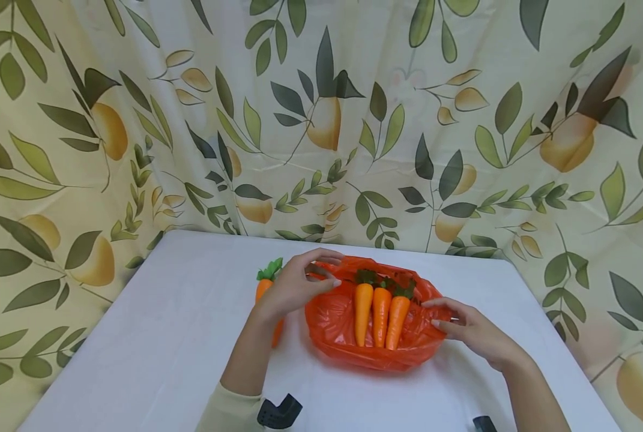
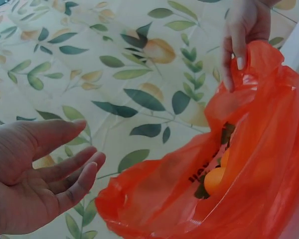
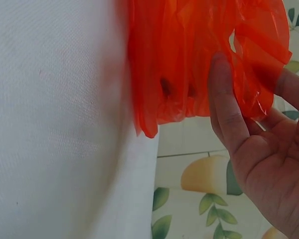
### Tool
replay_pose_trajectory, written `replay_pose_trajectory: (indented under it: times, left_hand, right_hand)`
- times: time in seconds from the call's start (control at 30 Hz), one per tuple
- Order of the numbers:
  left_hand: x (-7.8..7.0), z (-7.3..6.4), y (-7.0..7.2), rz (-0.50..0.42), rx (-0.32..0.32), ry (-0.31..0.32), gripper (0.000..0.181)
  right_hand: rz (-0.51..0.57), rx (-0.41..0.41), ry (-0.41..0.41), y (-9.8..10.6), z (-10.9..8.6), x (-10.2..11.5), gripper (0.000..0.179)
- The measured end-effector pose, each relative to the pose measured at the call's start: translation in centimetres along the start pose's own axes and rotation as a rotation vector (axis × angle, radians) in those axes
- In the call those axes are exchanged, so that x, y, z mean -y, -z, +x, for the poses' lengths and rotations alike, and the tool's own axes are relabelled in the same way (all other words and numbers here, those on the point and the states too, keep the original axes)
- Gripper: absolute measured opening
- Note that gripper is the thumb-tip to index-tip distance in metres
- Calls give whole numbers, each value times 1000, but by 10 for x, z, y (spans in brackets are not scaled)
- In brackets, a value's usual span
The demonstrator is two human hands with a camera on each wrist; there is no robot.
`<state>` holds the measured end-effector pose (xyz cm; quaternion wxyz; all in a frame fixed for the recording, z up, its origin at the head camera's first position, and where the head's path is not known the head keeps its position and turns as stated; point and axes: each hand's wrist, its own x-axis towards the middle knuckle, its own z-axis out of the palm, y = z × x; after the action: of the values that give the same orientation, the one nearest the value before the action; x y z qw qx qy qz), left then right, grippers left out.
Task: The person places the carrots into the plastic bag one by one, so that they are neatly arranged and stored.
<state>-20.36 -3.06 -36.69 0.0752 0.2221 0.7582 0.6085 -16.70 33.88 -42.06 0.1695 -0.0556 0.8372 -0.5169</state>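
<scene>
A red plastic bag point(image 1: 329, 312) lies spread on the table, its mouth wide. Three orange toy-like carrots point(image 1: 381, 312) with dark leafy tops sit side by side in it. My left hand point(image 1: 299, 282) is at the bag's left rim in the head view; the left wrist view shows its relaxed fingers point(image 2: 72, 164) apart from the bag, holding nothing. At the opposite rim, my right hand point(image 1: 469, 327) holds the bag's edge between thumb and fingers point(image 3: 229, 109). Another carrot point(image 1: 264, 288) with a bright green top lies left of the bag, partly hidden behind my left forearm.
A white cloth covers the table point(image 1: 175, 336). Behind it and along the sides hangs a curtain point(image 1: 278, 174) printed with leaves and fruit. Black wrist devices point(image 1: 279, 412) show near the bottom of the head view.
</scene>
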Motion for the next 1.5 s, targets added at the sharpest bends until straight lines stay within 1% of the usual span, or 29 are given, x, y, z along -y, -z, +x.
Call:
replay_pose_trajectory:
  times: [0.2, 0.37, 0.43, 0.53, 0.6, 0.8, 0.9, 1.0, 1.1, 1.23, 1.3, 1.5]
  left_hand:
    - [2, -7, 11, -22, -25, 29, 37]
    - [5, -12, 22, 14, -70, 43, 36]
    - [8, -15, 27, 37, -94, 53, 36]
    - [14, -20, 36, 46, -121, 76, 35]
    - [20, -22, 42, 49, -135, 86, 34]
    - [41, -30, 68, 104, -180, 147, 31]
    - [52, -33, 79, 120, -192, 169, 31]
    - [64, -35, 88, 130, -197, 202, 33]
    - [78, -38, 94, 131, -197, 249, 36]
    - [93, -39, 99, 96, -195, 283, 39]
    - [99, -40, 101, 92, -195, 300, 39]
    - [114, -43, 104, 106, -202, 382, 37]
  right_hand:
    - [-9, -1, -9, 0, 0, 1, 42]
    - [-5, 0, -18, 0, -1, 3, 43]
    - [-5, 0, -17, 0, -1, 3, 43]
    - [-1, 4, -14, 0, -2, 4, 44]
    - [-3, 1, -16, 1, -2, 4, 44]
    - [-2, 1, -14, 2, -4, 2, 44]
    - [7, 6, -12, 1, -3, 3, 46]
    - [9, 13, -6, 1, -3, 4, 47]
    - [8, 16, -8, 1, -2, 4, 46]
    - [4, 12, -15, 1, -2, 2, 45]
    - [1, 11, -15, 1, -1, 2, 46]
    - [1, 7, -20, 1, 0, 0, 45]
